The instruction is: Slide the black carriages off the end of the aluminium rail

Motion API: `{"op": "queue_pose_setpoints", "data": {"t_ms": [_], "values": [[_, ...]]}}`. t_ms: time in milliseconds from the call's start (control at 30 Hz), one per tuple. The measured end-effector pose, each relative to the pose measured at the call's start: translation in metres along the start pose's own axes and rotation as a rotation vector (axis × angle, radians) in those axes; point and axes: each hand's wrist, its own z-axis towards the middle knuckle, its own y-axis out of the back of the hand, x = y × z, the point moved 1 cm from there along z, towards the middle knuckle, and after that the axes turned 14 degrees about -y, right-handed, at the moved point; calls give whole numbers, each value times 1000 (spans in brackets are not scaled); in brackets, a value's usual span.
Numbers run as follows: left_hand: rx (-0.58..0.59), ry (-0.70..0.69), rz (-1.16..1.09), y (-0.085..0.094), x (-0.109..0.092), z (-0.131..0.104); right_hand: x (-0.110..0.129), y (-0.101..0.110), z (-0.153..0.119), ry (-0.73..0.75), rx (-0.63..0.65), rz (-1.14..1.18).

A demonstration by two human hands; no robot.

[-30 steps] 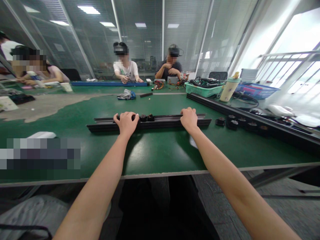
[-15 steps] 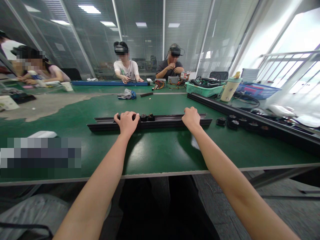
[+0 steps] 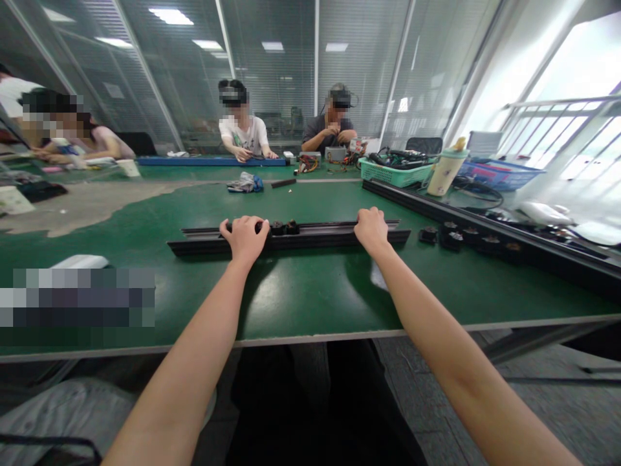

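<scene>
A long black rail [image 3: 320, 242] with a lengthwise channel lies across the green table in front of me. Small black parts [image 3: 292, 227] sit in the channel near its middle. My left hand [image 3: 246, 234] is over the left half, its fingers curled down around a small black part [image 3: 259, 228] in the channel. The hand itself covers most of that part. Toward the right end, my right hand [image 3: 371, 228] is closed over the rail, fingertips hidden behind the knuckles.
Several loose black parts [image 3: 451, 239] lie right of the rail, beside a longer black rail [image 3: 485, 226]. Farther back are a green basket [image 3: 395, 173] of cables, a cream bottle [image 3: 444, 171] and a crumpled cloth [image 3: 245, 183]. Co-workers [image 3: 244, 133] sit across the table.
The whole view has shifted very slightly. Both hands keep their places on the rail, with no clear movement of the parts.
</scene>
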Motion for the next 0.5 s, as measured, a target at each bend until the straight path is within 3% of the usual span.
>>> {"op": "queue_pose_setpoints", "data": {"t_ms": [500], "values": [[3,6,-8,0,1,0,-2,1,3,-28,-7,-11]]}}
